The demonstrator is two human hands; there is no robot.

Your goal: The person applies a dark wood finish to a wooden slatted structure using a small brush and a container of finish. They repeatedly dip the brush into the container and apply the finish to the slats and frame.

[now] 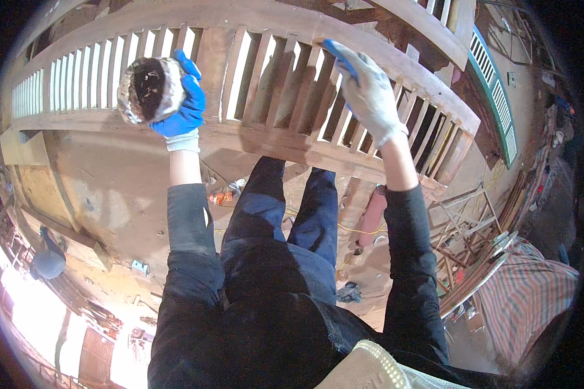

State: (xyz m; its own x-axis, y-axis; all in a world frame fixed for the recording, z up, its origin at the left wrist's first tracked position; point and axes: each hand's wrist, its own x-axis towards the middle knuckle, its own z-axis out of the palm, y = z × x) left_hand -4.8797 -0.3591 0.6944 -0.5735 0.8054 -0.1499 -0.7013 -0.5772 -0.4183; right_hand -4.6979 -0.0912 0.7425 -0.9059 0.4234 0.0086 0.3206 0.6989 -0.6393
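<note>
My left hand, in a blue-palmed glove, grips a round container with a rough, whitish crusted wall. A dark brown mass shows inside it. Beneath both hands stretches a long, curved wooden panel with rows of upright slats and a reddish-brown surface. My right hand, gloved in whitish grey and blue, is over the slats right of the middle. Its fingers stretch toward the panel's upper rail, with the thumb apart. No tool shows in it, though the palm side is partly hidden.
A second slatted panel with a green edge leans at the far right. An orange power tool, a reddish cylinder and a yellow cord lie on the floor. Striped cloth and metal frames are at the right.
</note>
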